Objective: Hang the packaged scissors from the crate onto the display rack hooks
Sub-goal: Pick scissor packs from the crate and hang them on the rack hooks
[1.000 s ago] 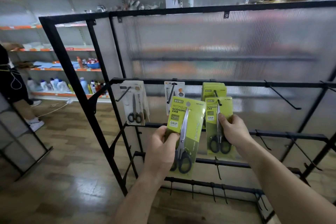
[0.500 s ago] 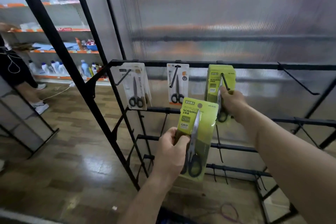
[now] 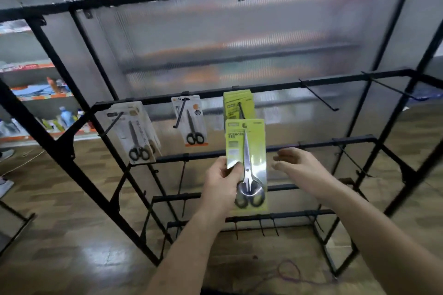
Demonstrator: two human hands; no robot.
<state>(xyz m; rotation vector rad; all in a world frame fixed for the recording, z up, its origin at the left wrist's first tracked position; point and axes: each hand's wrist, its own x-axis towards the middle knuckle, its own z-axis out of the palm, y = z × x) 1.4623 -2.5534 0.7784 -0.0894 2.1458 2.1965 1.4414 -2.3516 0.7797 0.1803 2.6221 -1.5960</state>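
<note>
- Hanging on its hook (image 3: 241, 110), the green stack (image 3: 230, 103) now includes the one the right hand (image 3: 299, 167) was seating a moment ago; that piece looks done.
- Right hand has drawn back, fingers loosely spread, holding nothing.
- Left hand (image 3: 223, 184) grips the next pack (image 3: 254, 151) by its left edge, raised just below the stack.
</note>
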